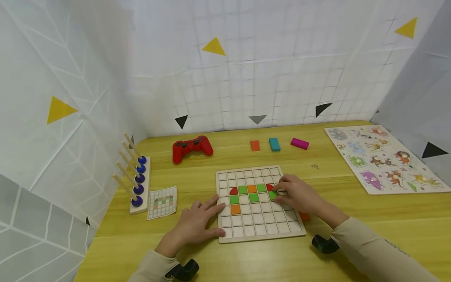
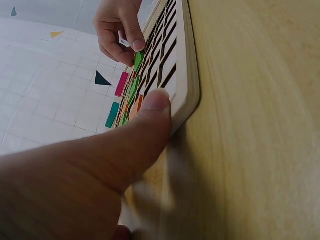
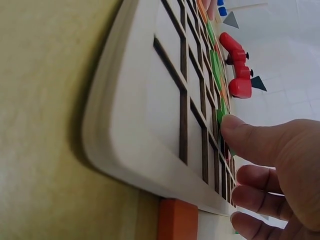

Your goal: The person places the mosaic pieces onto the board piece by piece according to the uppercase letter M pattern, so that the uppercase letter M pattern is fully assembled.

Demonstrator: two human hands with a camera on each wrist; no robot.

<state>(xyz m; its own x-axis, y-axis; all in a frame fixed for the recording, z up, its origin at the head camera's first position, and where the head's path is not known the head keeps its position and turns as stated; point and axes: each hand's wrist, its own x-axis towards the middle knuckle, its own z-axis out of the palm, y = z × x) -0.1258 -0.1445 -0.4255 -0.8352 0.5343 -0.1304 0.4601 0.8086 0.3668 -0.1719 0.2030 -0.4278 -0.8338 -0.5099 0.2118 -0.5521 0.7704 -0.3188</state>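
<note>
A wooden grid board (image 1: pixel 260 236) lies on the table with red, green and orange tiles in some cells. My right hand (image 1: pixel 296 196) pinches a green tile (image 2: pixel 138 60) between thumb and fingers at the board's right side; in the left wrist view the tile looks slightly tilted. Spread along the left edge, my left hand (image 1: pixel 197 223) rests its fingertips and thumb on the rim. Beside that hand lies a pattern card (image 1: pixel 162 203) printed with a similar coloured arch. Partly hidden behind my right wrist is an orange block (image 3: pixel 177 220), close to the board's edge.
At the back stand a red game controller (image 1: pixel 192 148) and small orange (image 1: pixel 255 145), blue (image 1: pixel 274 144) and magenta (image 1: pixel 300 143) blocks. A peg stand (image 1: pixel 145 188) with blue beads is at the left. An animal puzzle board (image 1: pixel 384 160) lies at the right.
</note>
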